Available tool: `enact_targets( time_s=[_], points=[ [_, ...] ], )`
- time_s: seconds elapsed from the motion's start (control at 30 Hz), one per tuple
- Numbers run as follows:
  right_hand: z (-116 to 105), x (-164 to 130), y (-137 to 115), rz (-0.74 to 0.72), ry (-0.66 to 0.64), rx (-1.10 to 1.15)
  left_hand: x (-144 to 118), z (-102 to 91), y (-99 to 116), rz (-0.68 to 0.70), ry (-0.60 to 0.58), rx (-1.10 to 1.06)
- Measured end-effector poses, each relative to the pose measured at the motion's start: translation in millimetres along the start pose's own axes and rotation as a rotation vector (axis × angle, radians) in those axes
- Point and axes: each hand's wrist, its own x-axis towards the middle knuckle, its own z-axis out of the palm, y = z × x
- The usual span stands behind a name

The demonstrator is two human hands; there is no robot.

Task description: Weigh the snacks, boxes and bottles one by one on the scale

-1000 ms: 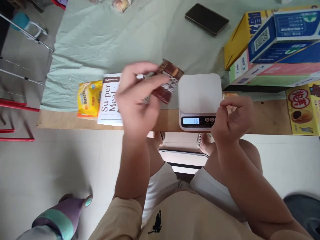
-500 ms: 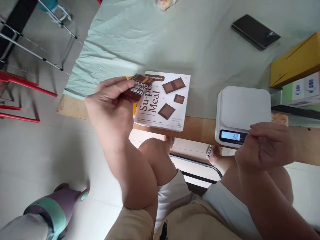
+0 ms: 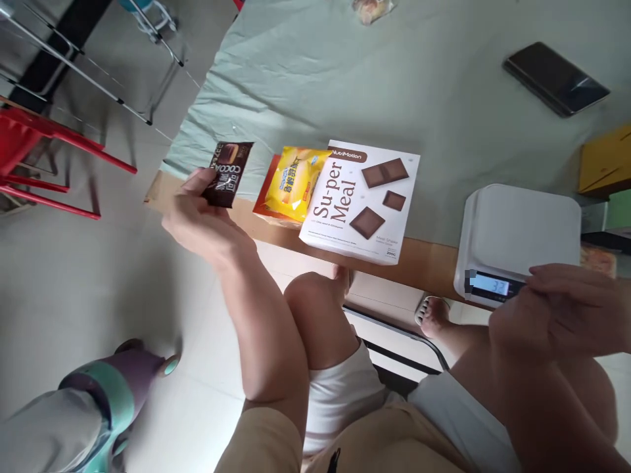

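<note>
Pinched at its lower left edge, a dark brown cocoa snack packet [image 3: 231, 174] is in my left hand [image 3: 210, 220], above the table's left front corner. To its right, a yellow snack packet [image 3: 296, 184] lies on an orange package [image 3: 263, 197]. Beside these lies a white Su-per Meal box [image 3: 369, 226] with chocolate pieces printed on it. My right hand [image 3: 557, 315] is closed, fingertips together, in front of the white kitchen scale [image 3: 525, 223]. The scale's lit display appears to read 32. Anything between the right fingers is hidden.
A dark phone [image 3: 556, 79] lies on the green tablecloth [image 3: 419, 79]. A yellow carton [image 3: 606, 157] and a green box [image 3: 618, 207] stand at the right edge. A wrapped item [image 3: 372, 10] is at the back. Red chair [image 3: 64, 144] and a metal rack stand left.
My left hand has carried the cocoa packet left, off the Su-per Meal box, uncovering the yellow packet. The view has shifted left. My right hand stays closed by the scale.
</note>
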Motion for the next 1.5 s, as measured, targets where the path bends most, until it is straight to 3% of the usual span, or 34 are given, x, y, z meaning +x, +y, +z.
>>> enact_targets(
  time_s=[0.07, 0.27, 0.37, 0.43, 0.5, 0.53, 0.6, 0.63, 0.67, 0.73, 0.77, 0.83, 0.9, 1.03, 1.17, 1.37, 1.5],
  points=[
    [6, 2, 2, -0.02, 0.059, 0.008, 4, -5.2, -5, 0.004, -0.003, 0.201],
    [26, 14, -1, -0.058, 0.247, -0.008, 3, -21.7, -14, -0.076, -0.274, 0.509],
    [28, 20, -5, -0.067, 0.327, -0.021, 4, -19.8, -8, -0.039, -0.239, 0.537],
    [22, 24, -7, -0.076, 0.32, -0.047, 0, -13.0, 4, 0.09, -0.136, 0.464],
    [11, 28, -8, -0.077, 0.281, -0.077, -17, -2.3, 20, 0.326, -0.083, 0.253],
    [4, 31, -9, -0.064, 0.257, -0.087, -31, 3.8, 29, 0.473, -0.063, 0.086],
    [-11, 37, -8, -0.022, 0.233, -0.093, -70, 15.3, 47, 0.647, -0.179, -0.148],
    [-20, 40, -6, -0.002, 0.244, -0.091, -95, 20.0, 54, 0.704, -0.128, -0.268],
    [-29, 43, -3, 0.01, 0.272, -0.091, -121, 23.6, 60, 0.772, -0.275, -0.281],
    [-51, 48, 8, 0.018, 0.351, -0.113, -177, 27.9, 65, 0.953, -0.732, -0.316],
    [-63, 50, 16, 0.057, 0.354, -0.151, -206, 28.8, 66, 0.883, -0.884, -0.309],
    [-87, 48, 35, 0.219, 0.243, -0.253, -259, 29.6, 61, 0.822, -1.056, -0.309],
    [-106, 40, 53, 0.43, 0.029, -0.322, -305, 30.7, 55, 0.746, -1.201, -0.333],
    [-111, 22, 74, 0.673, -0.375, -0.288, -360, 39.7, 46, 0.601, -1.41, -0.368],
    [-99, 23, 76, 0.75, -0.584, -0.288, -378, 55.4, 45, 0.565, -1.414, -0.344],
    [-113, 39, 73, 0.799, -0.567, -0.387, -373, 60.7, 38, 0.58, -1.397, -0.246],
    [-120, 41, 69, 0.814, -0.668, -0.474, -364, 56.8, 35, 0.595, -1.37, -0.264]
  ],
)
